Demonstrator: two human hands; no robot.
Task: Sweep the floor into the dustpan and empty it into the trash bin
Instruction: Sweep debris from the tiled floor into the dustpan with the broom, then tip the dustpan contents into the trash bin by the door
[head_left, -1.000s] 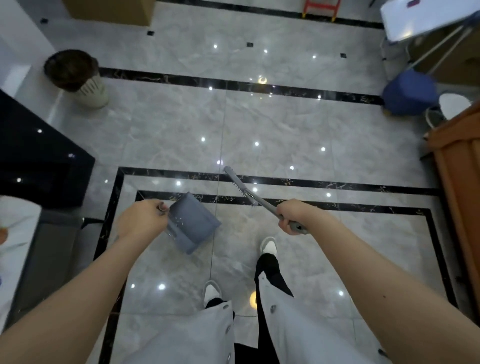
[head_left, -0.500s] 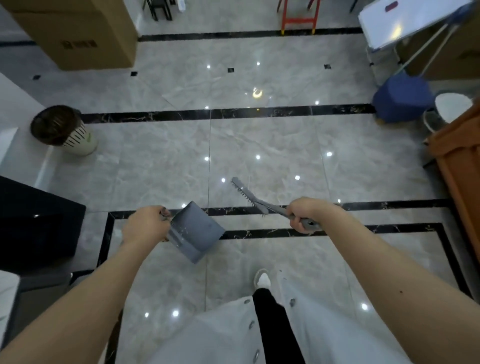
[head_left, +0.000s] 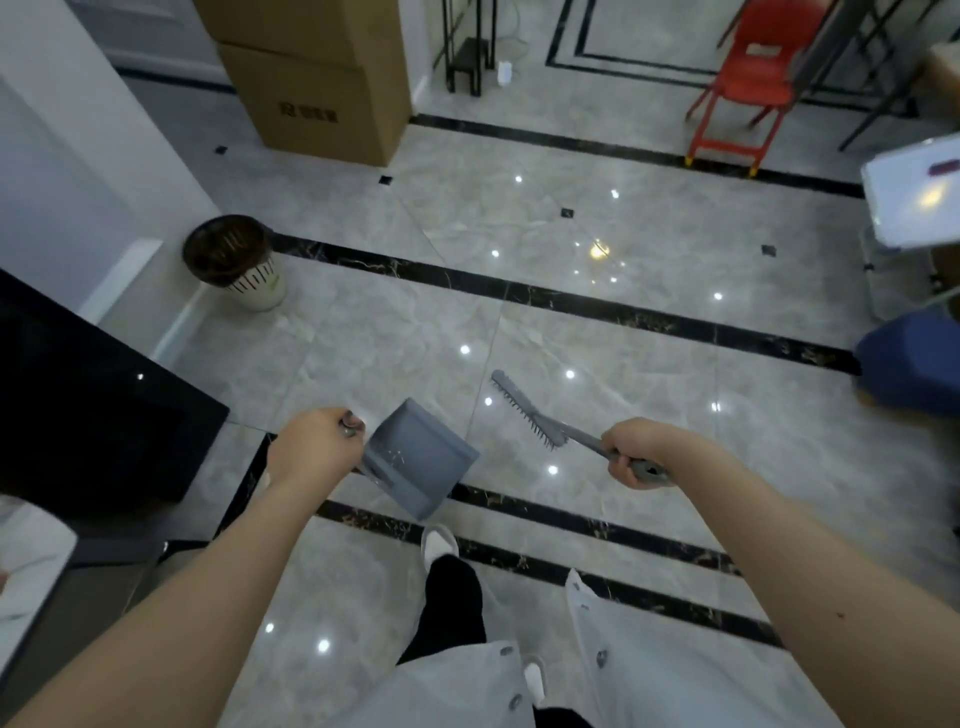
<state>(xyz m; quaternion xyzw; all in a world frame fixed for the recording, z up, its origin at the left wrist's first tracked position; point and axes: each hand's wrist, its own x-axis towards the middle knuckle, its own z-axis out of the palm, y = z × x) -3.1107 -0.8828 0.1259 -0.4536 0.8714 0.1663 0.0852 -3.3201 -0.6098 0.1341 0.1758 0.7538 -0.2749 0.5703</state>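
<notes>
My left hand (head_left: 317, 457) grips the handle of a grey dustpan (head_left: 418, 460), held in the air above the floor with a few small specks in it. My right hand (head_left: 631, 452) holds a grey hand brush (head_left: 524, 410) by its handle, bristle head pointing up and to the left, apart from the dustpan. The trash bin (head_left: 236, 262), cream with a dark liner, stands on the floor ahead to the left, beside the white wall.
A black cabinet (head_left: 98, 395) fills the left side. Stacked cardboard boxes (head_left: 317, 83) stand beyond the bin. A red chair (head_left: 743, 88) is at the back right, a blue object (head_left: 909, 364) and a whiteboard (head_left: 914, 202) at the right edge. Glossy marble floor (head_left: 597, 322) lies ahead.
I have walked forward and the view has turned left: the trash bin sits closer and nearer the centre. Both hands keep their grips, dustpan and brush held the same way.
</notes>
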